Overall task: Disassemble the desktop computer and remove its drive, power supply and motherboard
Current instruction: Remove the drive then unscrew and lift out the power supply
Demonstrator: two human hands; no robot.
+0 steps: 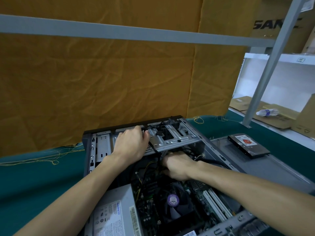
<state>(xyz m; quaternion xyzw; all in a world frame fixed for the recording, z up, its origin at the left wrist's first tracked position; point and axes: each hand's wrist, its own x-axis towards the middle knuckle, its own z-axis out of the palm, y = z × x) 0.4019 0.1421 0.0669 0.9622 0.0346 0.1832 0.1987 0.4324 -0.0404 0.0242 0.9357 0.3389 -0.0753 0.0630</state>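
Observation:
An open desktop computer case [92,150] lies on its side on the green table. My left hand [130,144] rests on top of the metal drive cage [177,138], fingers curled over its far edge. My right hand [177,166] reaches under the cage among black cables [211,161], fingers curled; what they hold is hidden. The grey power supply [114,213] sits at the near left in the case. The motherboard [150,189] with its fan [173,201] lies in the case bottom. A removed hard drive [248,145] lies on the grey side panel [272,167] to the right.
An orange cloth [102,79] hangs behind the case, with loose yellow threads along the green table cover [42,176]. A grey frame post [265,68] stands at the right. Cardboard boxes and a plastic bottle [266,112] lie beyond the table edge.

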